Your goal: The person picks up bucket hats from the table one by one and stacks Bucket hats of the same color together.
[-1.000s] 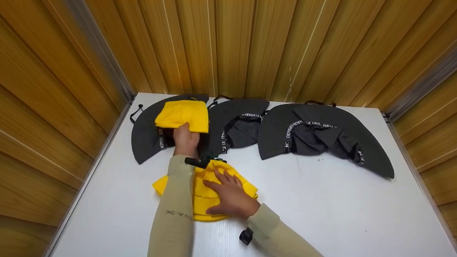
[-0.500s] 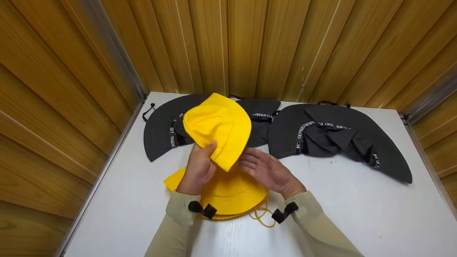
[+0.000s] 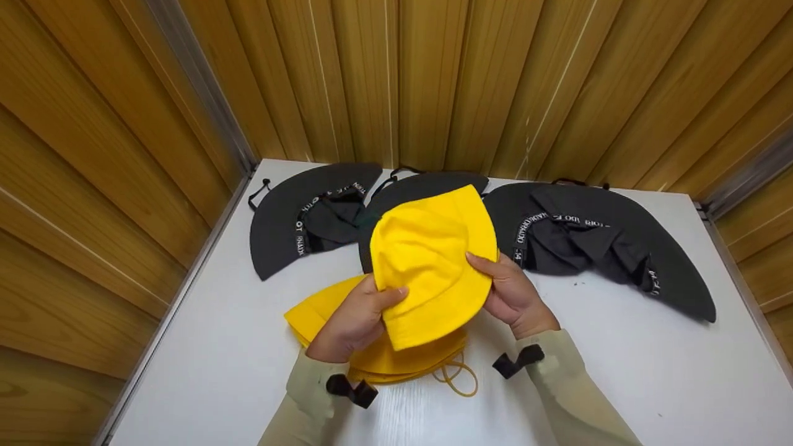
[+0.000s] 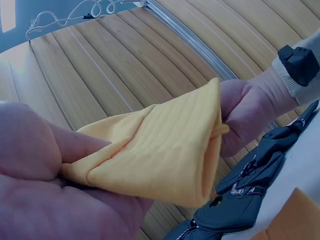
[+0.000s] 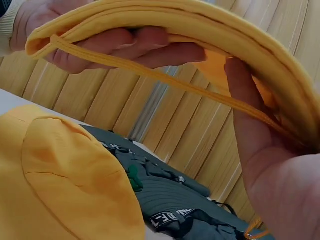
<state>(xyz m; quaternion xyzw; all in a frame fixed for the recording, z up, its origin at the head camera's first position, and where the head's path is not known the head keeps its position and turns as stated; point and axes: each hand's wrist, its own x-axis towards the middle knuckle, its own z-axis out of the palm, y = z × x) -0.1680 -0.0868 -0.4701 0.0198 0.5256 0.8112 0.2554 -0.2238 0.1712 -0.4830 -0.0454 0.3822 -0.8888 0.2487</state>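
Note:
A yellow bucket hat (image 3: 427, 260), folded flat, is held up above the table between both hands. My left hand (image 3: 350, 322) grips its near left edge, with the thumb on top and the fingers underneath. At the right brim, my right hand (image 3: 520, 294) holds the cloth, its thumb lying over the upper face. A yellow cord (image 5: 150, 75) runs along the hat's underside in the right wrist view. Below the held hat, a stack of yellow hats (image 3: 322, 303) lies on the white table, partly hidden by it and by my left hand. A cord loop (image 3: 468, 379) sticks out of the stack.
Along the table's back lie dark grey wide-brimmed hats: one at the left (image 3: 276, 226), one in the middle (image 3: 421, 181) partly covered, one at the right (image 3: 669, 266). Wood-panelled walls (image 3: 427, 80) enclose the white table (image 3: 619, 365) behind and at both sides.
The left hand has brought the yellow hat back from over the left grey hat and moved it right. The right hand has left the yellow stack and now holds the hat's right brim.

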